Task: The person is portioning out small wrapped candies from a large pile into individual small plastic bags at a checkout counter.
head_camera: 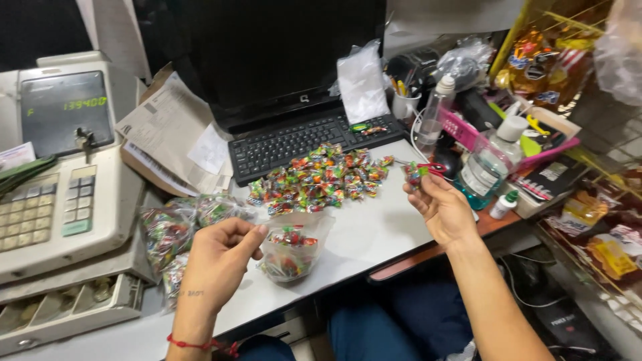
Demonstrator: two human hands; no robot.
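Small bag: a clear plastic bag point(289, 254) partly filled with bright wrapped sweets stands on the white desk top point(374, 234), just in front of the person, its mouth open upward.
Left hand: the left hand point(217, 264) pinches the bag's upper edge between thumb and fingers, holding it open; a red thread sits round the wrist.
Right hand: the right hand point(443, 208) is raised above the desk's right edge, fingertips pressed together on a few wrapped sweets point(414, 174).
Sweet pile: a loose heap of wrapped sweets point(321, 179), red, green, orange and blue, lies on the desk between the bag and the keyboard point(294, 140).
Filled bags: more clear bags of sweets point(175, 230) lie just left of the small bag, touching the left hand's side of the desk.
Screen: a dark monitor point(281, 53) stands behind the keyboard.
Cash register: a beige till point(60, 194) sits at far left, its coin drawer point(67, 311) pulled open below.
Papers: a stack of printed sheets point(174, 134) lies between till and keyboard.
Right clutter: a clear liquid bottle point(487, 167), a small dropper bottle point(503, 204), a spray bottle point(433, 113), a pen cup point(405, 103) and a pink tray point(468, 130) crowd the desk's right end.
Red scissors: handles point(435, 168) show just behind the right hand's fingertips.
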